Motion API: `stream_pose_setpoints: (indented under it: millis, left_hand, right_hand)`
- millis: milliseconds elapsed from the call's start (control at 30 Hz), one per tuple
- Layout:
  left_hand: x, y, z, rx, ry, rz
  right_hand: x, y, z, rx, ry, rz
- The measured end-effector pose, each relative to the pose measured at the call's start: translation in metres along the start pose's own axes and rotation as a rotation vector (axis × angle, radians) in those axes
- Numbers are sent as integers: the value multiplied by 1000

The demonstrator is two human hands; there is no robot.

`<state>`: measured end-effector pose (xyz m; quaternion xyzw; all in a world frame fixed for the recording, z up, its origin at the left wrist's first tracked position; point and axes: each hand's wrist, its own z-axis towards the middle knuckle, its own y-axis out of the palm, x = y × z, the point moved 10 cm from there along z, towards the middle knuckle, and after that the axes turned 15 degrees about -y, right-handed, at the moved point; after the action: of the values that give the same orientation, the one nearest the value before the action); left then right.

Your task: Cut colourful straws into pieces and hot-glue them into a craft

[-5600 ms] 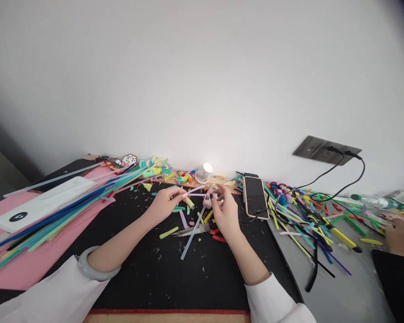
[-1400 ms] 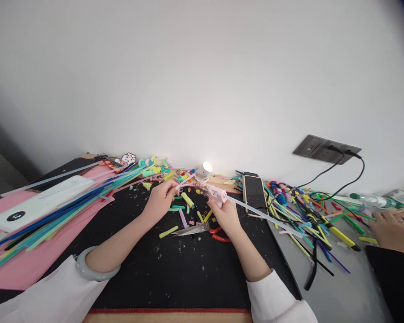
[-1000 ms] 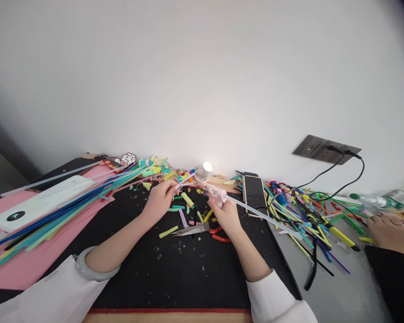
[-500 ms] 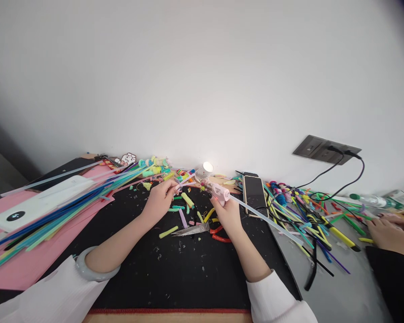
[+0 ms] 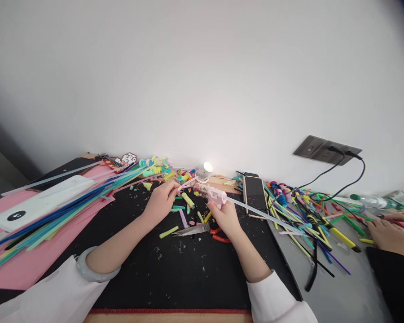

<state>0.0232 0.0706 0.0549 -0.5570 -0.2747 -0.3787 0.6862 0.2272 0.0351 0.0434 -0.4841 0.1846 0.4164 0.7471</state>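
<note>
Pink glue gun is just above the centre of the frame. The right hand is wrapped round its grip with the nozzle aimed left, and a clear glue stick pokes out the back toward the right. The left hand, just left of it, pinches a pale straw piece between thumb and fingertips, close to the nozzle. Scissors lie on the black mat right below both hands, among cut straw bits. A phone sits right of the gun, long straws fan out to the left, and another person's hand is at the far right edge.
</note>
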Motion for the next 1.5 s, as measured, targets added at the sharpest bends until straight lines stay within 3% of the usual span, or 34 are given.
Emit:
stream_pose_setpoints:
  millis: [1500]
  left_hand:
    - [-9, -3, 2, 38, -58, -37]
  right_hand:
    - [0, -10, 3, 35, 6, -165]
